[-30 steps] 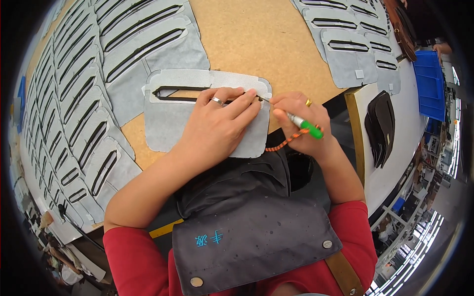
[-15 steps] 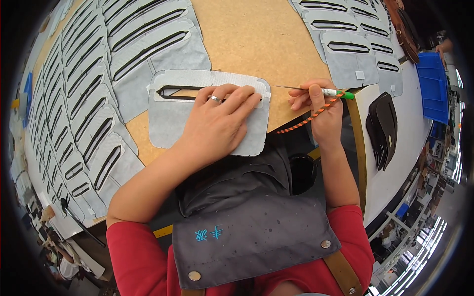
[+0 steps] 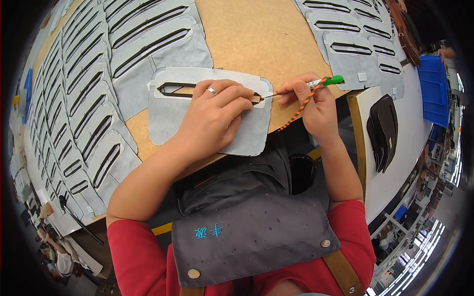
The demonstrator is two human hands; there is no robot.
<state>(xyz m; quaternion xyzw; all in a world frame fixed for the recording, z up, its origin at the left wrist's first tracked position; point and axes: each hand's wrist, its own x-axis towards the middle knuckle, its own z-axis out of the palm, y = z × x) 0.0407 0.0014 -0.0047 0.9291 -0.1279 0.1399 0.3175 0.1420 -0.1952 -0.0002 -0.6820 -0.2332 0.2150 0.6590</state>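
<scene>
A grey panel (image 3: 170, 121) lies at the table's near edge, with a pale strip and a long black-edged slot across its upper part. Over its middle, my left hand (image 3: 212, 116) presses down, fingers lying across the slot and thumb hidden. My right hand (image 3: 318, 106), to the right of the panel, pinches a thin pointed tool (image 3: 337, 79) with a green end. Its metal tip touches or nearly touches the slot's right end. From the handle hangs an orange and black striped cord (image 3: 302, 111).
Overlapping rows of similar slotted panels (image 3: 94, 74) cover the table's left side; more panels (image 3: 351, 64) lie at the upper right. Stacked dark leather pieces (image 3: 382, 132) rest on a white surface at right, beyond which stands a blue bin (image 3: 434, 89). The tabletop (image 3: 252, 34) is brown board.
My right hand has moved left and slightly up, bringing the tool's tip to the slot's right end. The left hand's fingers have shifted left, uncovering that end.
</scene>
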